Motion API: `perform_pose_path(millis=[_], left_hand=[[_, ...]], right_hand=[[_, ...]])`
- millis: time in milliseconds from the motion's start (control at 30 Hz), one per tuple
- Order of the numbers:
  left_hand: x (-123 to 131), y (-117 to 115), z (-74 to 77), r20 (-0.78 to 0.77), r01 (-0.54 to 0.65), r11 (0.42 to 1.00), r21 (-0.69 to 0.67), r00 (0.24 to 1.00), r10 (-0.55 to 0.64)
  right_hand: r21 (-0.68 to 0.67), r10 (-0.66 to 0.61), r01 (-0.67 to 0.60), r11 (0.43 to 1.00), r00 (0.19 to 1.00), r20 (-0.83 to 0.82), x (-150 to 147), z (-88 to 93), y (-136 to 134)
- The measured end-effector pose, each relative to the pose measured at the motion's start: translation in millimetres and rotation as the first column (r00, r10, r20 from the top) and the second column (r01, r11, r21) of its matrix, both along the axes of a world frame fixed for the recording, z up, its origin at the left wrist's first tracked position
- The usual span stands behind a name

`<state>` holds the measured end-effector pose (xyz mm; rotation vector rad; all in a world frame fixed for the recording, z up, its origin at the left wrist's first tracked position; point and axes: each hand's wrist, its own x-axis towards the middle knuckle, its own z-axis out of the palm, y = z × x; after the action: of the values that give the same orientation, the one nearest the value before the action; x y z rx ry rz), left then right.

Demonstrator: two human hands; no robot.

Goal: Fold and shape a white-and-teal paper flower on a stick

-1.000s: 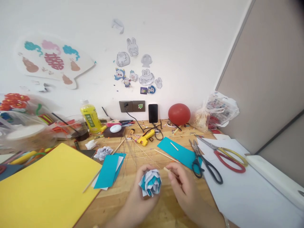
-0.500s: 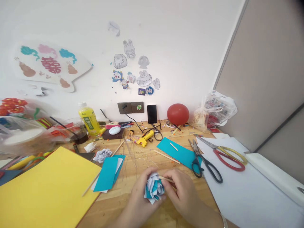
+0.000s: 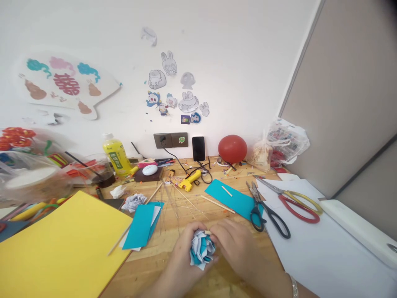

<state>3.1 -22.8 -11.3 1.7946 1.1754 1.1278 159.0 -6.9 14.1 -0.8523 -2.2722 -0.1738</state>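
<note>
A blue and white paper flower with layered petals sits in my left hand, whose fingers curl round its side and underneath. My right hand is closed at the flower's upper right edge, pinching a thin wooden stick. The stick's pale tip touches the outer petals; the rest of it is hidden by my fingers. Folded blue and white paper strips lie to the left of my hands. Beyond them is a white paper flower on a stick.
A yellow sheet covers the left front. Black-handled scissors and red-and-yellow-handled scissors lie at right. A yellow glue gun, a blue strip, a red balloon and a drink bottle are farther back.
My right hand has turned and drawn in over the stick, so only its tip shows now. The flower has shifted slightly right in my left hand.
</note>
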Motion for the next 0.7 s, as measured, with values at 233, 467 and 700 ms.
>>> perform_pose_path(millis=[233, 467, 700], left_hand=[[-1.6, 0.7, -7.3, 0.015, 0.022, 1.0, 0.001, 1.0, -0.022], [-1.5, -0.9, -7.3, 0.018, 0.0, 1.0, -0.003, 1.0, 0.0], [-1.6, -0.8, -7.6, 0.035, 0.026, 1.0, 0.014, 0.999, -0.026]], right_hand=[[-0.127, -0.066, 0.05, 0.991, 0.99, -0.123, -6.4, -6.1, -2.6], [-0.244, -0.103, 0.063, 0.968, 0.982, -0.157, -4.5, -10.6, -1.4], [-0.381, 0.078, -0.125, 0.916, 0.988, -0.136, 3.3, -2.3, -1.3]])
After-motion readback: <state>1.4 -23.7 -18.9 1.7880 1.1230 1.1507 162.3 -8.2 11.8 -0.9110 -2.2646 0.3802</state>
